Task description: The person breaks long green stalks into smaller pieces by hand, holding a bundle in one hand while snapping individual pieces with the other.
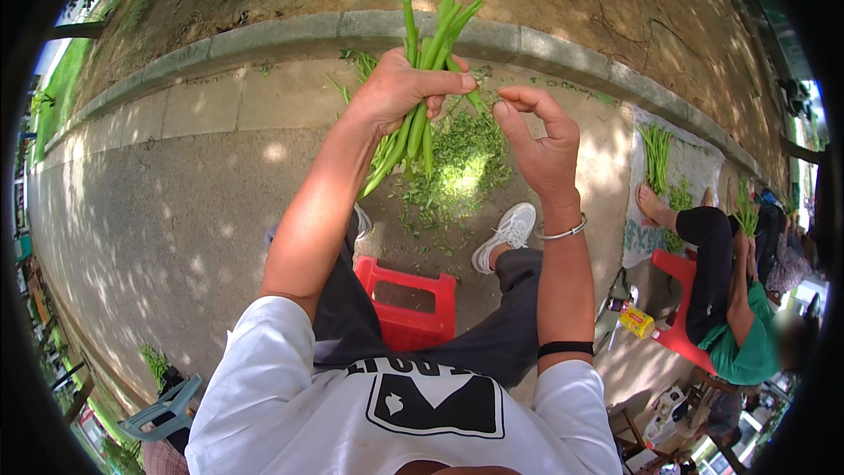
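Note:
My left hand [404, 88] is closed round a bundle of long green stalks [448, 13], thumb across them, their ends sticking out above and below the fist. Just to its right, my right hand [536, 132] has thumb and forefinger curled toward each other beside one stalk of the bundle; whether anything is between them is too small to tell. A silver bangle [563, 230] is on my right wrist. Beneath my hands lies a pile of chopped-looking leaves and trimmings [448, 180] on the pavement, with more greens behind the bundle.
A red plastic stool [404, 325] is between my legs. At right, a co-worker [738, 317] sits holding greens beside a pale sheet with stalks [655, 154] and a yellow bottle [637, 321]. A curb [571, 53] borders the dirt ahead. A grey chair [154, 413] stands lower left.

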A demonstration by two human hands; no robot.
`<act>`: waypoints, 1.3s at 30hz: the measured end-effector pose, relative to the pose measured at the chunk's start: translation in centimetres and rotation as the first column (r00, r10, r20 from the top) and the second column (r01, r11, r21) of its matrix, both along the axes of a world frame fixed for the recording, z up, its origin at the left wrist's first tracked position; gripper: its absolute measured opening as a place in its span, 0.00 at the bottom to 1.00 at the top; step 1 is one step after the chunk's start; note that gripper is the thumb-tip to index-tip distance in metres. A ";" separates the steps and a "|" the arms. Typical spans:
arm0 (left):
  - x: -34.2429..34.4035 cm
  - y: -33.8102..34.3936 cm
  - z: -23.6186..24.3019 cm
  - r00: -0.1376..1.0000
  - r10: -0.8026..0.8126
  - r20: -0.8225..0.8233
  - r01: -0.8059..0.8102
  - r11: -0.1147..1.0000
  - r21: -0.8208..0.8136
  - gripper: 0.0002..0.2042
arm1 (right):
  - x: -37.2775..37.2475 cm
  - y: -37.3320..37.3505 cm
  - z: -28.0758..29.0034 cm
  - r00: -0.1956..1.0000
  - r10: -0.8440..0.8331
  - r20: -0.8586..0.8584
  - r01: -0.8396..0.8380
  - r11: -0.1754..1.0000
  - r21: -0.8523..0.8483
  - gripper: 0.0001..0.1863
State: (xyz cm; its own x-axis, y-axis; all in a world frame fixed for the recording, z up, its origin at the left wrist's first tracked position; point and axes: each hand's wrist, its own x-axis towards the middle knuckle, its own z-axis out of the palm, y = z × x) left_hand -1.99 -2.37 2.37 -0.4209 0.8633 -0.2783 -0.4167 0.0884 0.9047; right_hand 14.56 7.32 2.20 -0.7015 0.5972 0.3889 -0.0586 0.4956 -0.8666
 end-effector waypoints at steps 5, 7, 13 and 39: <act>0.1 0.0 0.0 0.997 -0.012 -0.070 0.010 1.000 -0.030 0.15 | -0.3 0.1 -0.6 0.997 0.057 0.059 -0.065 0.988 0.137 0.04; 0.1 0.0 0.1 0.996 -0.030 -0.088 0.026 0.999 -0.044 0.15 | -0.3 0.1 -0.9 0.995 0.050 0.091 -0.063 0.988 0.143 0.04; 0.0 -0.1 0.1 0.995 -0.068 -0.074 0.065 0.997 -0.035 0.15 | -0.4 -0.2 -1.1 0.996 0.083 0.037 -0.082 0.996 -0.044 0.06; -0.7 -0.7 0.6 0.994 -0.050 0.100 0.041 0.995 0.092 0.14 | -0.2 0.6 -1.2 0.922 0.163 -0.351 -0.356 0.713 -0.605 0.08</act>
